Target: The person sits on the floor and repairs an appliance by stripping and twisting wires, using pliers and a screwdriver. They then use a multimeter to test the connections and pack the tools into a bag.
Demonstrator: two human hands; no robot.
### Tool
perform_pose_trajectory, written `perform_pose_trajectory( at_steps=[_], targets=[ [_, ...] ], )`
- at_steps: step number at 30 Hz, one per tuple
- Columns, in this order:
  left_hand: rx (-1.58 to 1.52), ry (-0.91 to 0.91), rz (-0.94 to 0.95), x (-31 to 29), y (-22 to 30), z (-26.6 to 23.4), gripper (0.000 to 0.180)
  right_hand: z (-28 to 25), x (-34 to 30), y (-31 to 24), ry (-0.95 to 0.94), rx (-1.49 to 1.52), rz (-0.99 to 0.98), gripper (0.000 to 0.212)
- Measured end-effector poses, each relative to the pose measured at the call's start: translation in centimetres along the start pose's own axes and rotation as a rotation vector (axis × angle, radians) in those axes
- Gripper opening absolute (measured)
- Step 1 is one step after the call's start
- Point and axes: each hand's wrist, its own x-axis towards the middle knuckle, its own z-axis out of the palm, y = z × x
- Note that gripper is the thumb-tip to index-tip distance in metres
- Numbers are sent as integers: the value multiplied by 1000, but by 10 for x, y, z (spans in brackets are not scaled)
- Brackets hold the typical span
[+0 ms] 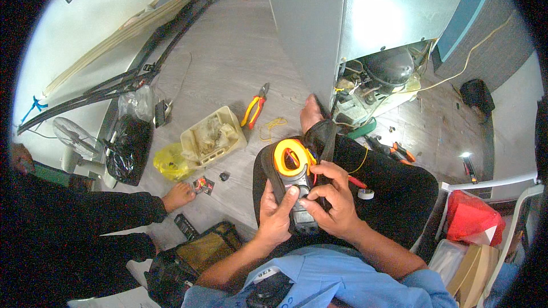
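A clamp meter (302,217) with a grey body and an orange ring-shaped jaw lies over my lap, its jaw pointing away from me. My left hand (275,217) wraps the body from the left, thumb on its face. From the right, my right hand (338,208) has thumb and fingers closed at the dark round dial. Red and dark leads show through and beside the jaw. By my right knee are a roll of white tape (365,194) and a red-handled tool (357,182), partly hidden by my right hand.
Ahead right stands a grey refrigerator (311,28), its compressor (391,70) exposed. Red-yellow pliers (254,108), a cream plastic basket (233,147) and orange-black pliers (399,153) lie on the floor. An open tool bag (214,245) sits at my left, near another person's foot (178,195).
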Motion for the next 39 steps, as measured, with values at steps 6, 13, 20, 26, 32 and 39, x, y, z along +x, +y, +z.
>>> perform_pose_trajectory(
  at_steps=[6,13,20,26,32,39],
  targets=[
    [143,85,82,0,-5,3,43,3,3,-5,51,82,77,22],
    [78,27,86,-7,-4,6,45,6,1,3,42,89,14,24],
    [150,81,112,-6,-4,10,43,5,4,4,13,122,-1,23],
    [242,136,110,-3,-7,8,41,7,-3,11,-19,68,-51,23],
    [-64,132,-16,-9,3,9,40,12,-2,11,25,193,52,25],
    [166,97,88,-5,-5,8,42,9,2,11,19,168,31,25]
  ],
)
